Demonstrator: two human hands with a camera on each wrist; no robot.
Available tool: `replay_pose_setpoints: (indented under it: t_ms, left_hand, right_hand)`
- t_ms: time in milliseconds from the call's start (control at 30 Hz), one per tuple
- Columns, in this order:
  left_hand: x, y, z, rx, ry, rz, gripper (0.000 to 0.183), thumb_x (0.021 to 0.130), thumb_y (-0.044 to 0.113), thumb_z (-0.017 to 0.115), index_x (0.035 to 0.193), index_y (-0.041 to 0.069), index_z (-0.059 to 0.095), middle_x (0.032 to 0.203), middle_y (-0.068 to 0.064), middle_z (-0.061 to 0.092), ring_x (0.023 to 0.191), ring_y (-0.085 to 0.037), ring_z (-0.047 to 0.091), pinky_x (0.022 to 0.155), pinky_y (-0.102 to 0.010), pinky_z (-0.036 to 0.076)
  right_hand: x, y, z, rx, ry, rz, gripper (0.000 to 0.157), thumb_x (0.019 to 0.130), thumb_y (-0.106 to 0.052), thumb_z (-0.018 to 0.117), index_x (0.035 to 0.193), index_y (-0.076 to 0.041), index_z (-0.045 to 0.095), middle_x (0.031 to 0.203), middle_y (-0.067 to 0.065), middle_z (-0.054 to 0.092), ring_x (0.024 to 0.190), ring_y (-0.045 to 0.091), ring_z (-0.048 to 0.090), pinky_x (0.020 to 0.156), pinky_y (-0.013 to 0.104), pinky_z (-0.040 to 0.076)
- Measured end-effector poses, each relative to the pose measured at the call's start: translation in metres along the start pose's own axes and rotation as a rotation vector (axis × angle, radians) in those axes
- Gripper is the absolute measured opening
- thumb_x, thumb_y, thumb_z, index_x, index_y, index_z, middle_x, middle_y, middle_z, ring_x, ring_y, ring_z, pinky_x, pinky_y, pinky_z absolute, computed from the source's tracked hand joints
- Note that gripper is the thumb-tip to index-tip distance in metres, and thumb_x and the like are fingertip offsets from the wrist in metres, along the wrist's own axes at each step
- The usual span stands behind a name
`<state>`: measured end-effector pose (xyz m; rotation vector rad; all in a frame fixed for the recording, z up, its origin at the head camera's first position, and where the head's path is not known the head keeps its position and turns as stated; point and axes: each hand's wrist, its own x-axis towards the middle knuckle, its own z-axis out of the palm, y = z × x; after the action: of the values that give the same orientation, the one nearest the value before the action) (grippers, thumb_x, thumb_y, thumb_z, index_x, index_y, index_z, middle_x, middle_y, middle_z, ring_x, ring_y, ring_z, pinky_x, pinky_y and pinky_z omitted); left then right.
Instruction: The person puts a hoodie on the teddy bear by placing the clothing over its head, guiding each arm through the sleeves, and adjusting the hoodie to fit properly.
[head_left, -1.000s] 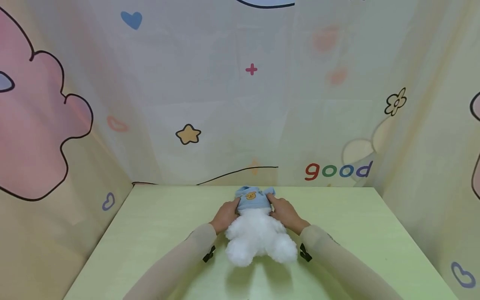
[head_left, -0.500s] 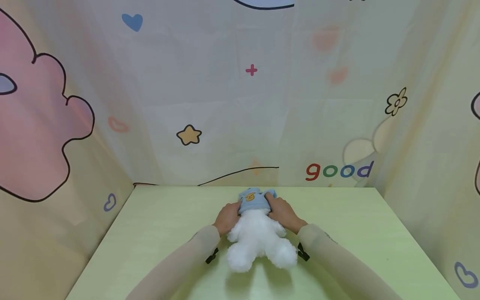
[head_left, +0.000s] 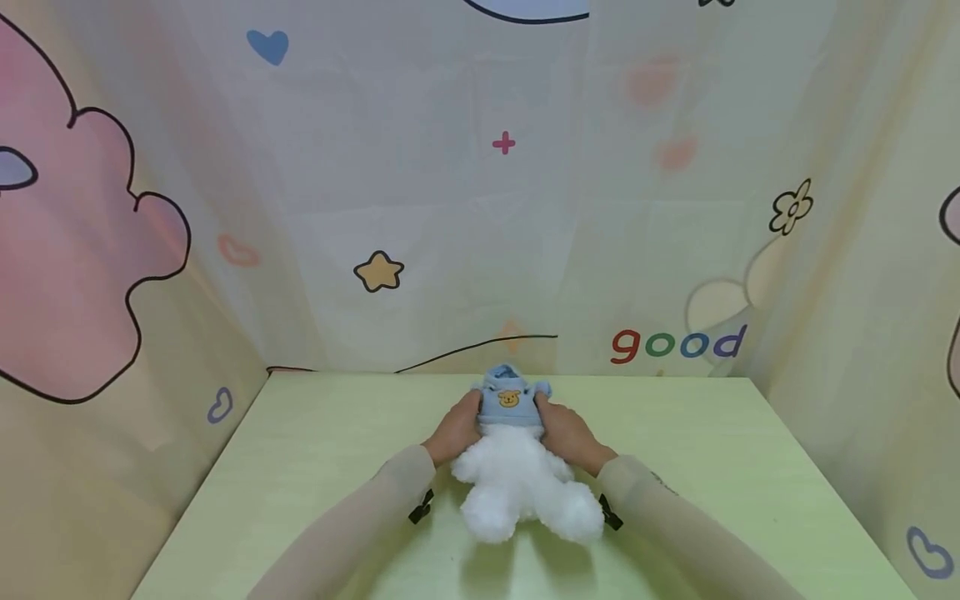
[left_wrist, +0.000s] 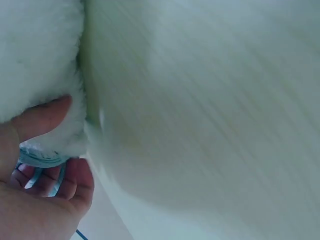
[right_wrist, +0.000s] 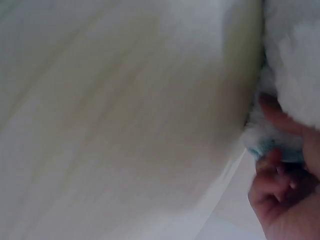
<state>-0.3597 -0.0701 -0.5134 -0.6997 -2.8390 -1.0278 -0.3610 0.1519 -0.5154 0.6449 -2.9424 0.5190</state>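
A fluffy white plush toy (head_left: pixel 517 467) lies in the middle of the table, its two legs toward me. A small light-blue hooded top (head_left: pixel 510 414) with a bear-face print covers its upper end, so the toy's head is hidden. My left hand (head_left: pixel 454 430) grips the left side of the top. On the other side, my right hand (head_left: pixel 573 437) holds the top's right edge. In the left wrist view the thumb lies on the white fur, with the fingers (left_wrist: pixel 80 181) curled at the blue cloth. The right wrist view shows similar curled fingers (right_wrist: pixel 267 187), partly dark.
The pale green table (head_left: pixel 330 467) extends on both sides of the toy. Behind it hangs a printed cloth backdrop (head_left: pixel 450 192), with more cloth at the left and right. A small black piece (head_left: pixel 422 507) hangs by the left sleeve, and another (head_left: pixel 611 512) by the right.
The blue top has straightened, its print now facing me and its hood end standing higher. The toy's legs have shifted slightly right. Both hands stay at the top's sides.
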Motion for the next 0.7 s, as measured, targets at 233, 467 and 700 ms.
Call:
replay_pose_setpoints:
  t_ms: [233, 467, 700]
  left_hand:
    - [-0.004, -0.003, 0.005, 0.121, -0.016, 0.002, 0.047, 0.086, 0.003, 0.055, 0.132, 0.001, 0.041, 0.117, -0.019, 0.062, 0.108, -0.033, 0.059, 0.093, -0.043, 0.046]
    - [-0.007, -0.005, 0.01, 0.135, 0.043, 0.049, 0.034, 0.086, 0.003, 0.056, 0.119, 0.004, 0.048, 0.102, -0.016, 0.066, 0.09, -0.03, 0.063, 0.079, -0.039, 0.049]
    - [-0.005, -0.004, 0.013, 0.065, 0.125, 0.029, 0.037, 0.082, -0.002, 0.054, 0.119, 0.001, 0.052, 0.117, -0.018, 0.062, 0.109, -0.033, 0.059, 0.093, -0.043, 0.046]
  right_hand:
    - [-0.004, -0.006, 0.001, -0.111, 0.116, -0.002, 0.049, 0.078, -0.002, 0.059, 0.126, -0.002, 0.047, 0.074, 0.012, 0.065, 0.058, 0.023, 0.058, 0.046, 0.03, 0.037]
    - [-0.003, -0.009, 0.0, -0.124, 0.113, 0.0, 0.045, 0.078, -0.004, 0.059, 0.123, -0.005, 0.051, 0.077, 0.012, 0.067, 0.056, 0.022, 0.057, 0.044, 0.03, 0.037]
    - [-0.003, -0.01, 0.001, -0.087, 0.124, 0.017, 0.053, 0.078, -0.002, 0.058, 0.131, -0.002, 0.048, 0.089, 0.018, 0.069, 0.064, 0.028, 0.062, 0.05, 0.034, 0.044]
